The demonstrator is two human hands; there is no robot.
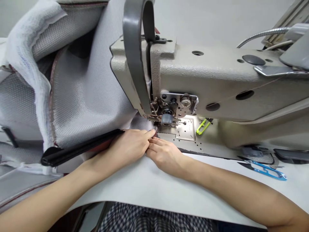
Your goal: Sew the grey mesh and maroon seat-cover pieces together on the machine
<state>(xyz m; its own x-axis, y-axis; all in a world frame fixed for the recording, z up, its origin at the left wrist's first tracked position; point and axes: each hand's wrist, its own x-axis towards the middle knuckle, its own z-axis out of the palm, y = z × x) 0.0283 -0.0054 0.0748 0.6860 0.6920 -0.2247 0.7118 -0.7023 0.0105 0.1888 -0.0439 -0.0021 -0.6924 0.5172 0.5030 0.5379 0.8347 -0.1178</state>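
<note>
1. Steadying the edge of the grey fabric (103,80) well, just below centre, probably calls for light, even pressure, fingertips clear of the needle area.
2. Right hand (166,156), towards six o'clock: narrow grip, fingertips touching that edge; whether they pinch it, I cannot tell.
3. Left hand (127,145), seven o'clock: grip closed on the edge.
4. Black strip (82,148): along the fabric, eight o'clock.
5. Sewing machine (217,74): two o'clock.

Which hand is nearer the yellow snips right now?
Right. The right hand is left of the yellow snips, on their near side; the left hand is farther left, against the grey fabric.
</note>
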